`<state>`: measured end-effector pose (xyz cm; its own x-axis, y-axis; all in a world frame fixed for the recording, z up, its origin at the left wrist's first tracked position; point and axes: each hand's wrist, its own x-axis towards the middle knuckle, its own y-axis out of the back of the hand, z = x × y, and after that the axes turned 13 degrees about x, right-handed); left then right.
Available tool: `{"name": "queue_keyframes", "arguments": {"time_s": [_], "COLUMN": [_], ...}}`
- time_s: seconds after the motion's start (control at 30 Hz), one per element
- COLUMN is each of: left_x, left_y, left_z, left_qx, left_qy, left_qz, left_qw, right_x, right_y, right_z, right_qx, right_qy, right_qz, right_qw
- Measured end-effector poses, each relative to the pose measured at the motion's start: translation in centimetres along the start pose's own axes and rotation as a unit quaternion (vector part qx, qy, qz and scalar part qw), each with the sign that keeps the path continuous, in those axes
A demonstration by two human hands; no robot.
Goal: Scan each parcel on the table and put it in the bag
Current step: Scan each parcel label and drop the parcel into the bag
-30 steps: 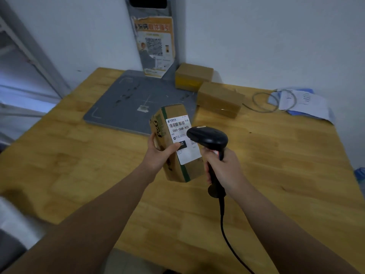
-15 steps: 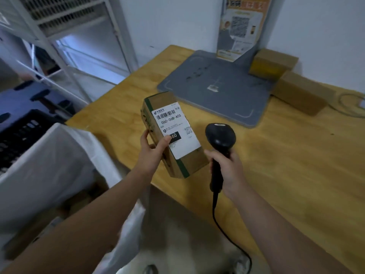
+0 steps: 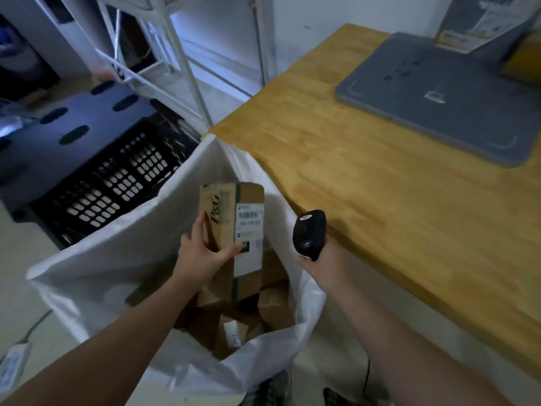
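Bag, white, stands open on the floor against the desk, with several brown parcels lying inside. Left grip holds a labelled carton upright over the bag mouth, thumb across the label. Right grip is closed round the handle of a black scanner, just beside the bag rim. Farther off, the desk carries a grey pad.

Assessment: bagging step in hand, scan presumed complete. Next move calls for lowering the carton clear of the rim, releasing it onto the pile, then turning back to the desk for any parcel left.
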<state>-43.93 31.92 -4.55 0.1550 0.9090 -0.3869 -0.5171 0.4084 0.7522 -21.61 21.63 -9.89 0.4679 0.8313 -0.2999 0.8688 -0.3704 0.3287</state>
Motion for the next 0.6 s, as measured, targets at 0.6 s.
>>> {"name": "queue_keyframes", "arguments": {"time_s": [0.6], "left_x": [10.1], "left_y": [-5.6], "left_z": [-2.4], "left_qx": [0.437], "left_qy": [-0.082], "left_qz": [-0.044], "left_qw": [0.895], "right_x": [2.3], "right_y": [-1.7], "right_z": [1.3], "right_qx": [-0.124], "right_qy": [0.011], "right_qz": [0.175], "right_qw": [0.977]}}
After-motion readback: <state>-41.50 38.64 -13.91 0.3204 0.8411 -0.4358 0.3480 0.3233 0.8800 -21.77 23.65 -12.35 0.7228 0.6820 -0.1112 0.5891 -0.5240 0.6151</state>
